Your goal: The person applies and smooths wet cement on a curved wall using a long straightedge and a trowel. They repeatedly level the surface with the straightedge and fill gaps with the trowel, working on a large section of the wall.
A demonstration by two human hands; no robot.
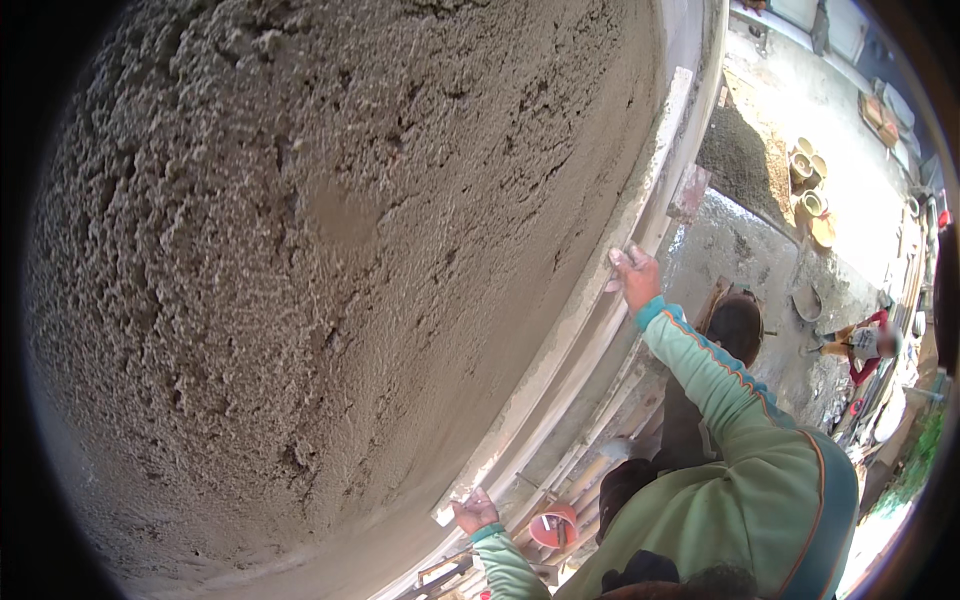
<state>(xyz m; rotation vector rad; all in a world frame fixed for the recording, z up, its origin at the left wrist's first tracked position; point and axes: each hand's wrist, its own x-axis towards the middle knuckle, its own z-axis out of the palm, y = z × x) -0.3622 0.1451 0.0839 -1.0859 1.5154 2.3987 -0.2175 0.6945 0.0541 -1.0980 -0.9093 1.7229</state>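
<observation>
A wall of rough wet grey plaster [300, 260] fills the left and middle of the view. Along its right edge lies a long, pale straightedge [572, 360] smeared with plaster. My right hand [636, 278] grips it partway up, thumb over its face and fingers curled behind. Near its lower end, my left hand [476, 512] is closed round the edge, with some fingers hidden. Both my arms wear light green sleeves. A small block [689, 193] sits beside the straightedge, above my right hand.
Below me, an orange bucket [553, 525] with something inside stands by long poles [590, 478]. A dark rounded thing [735, 328] is under my right arm. Farther right are a grey heap [738, 155], several buckets [812, 203] and another person [868, 342] on the ground.
</observation>
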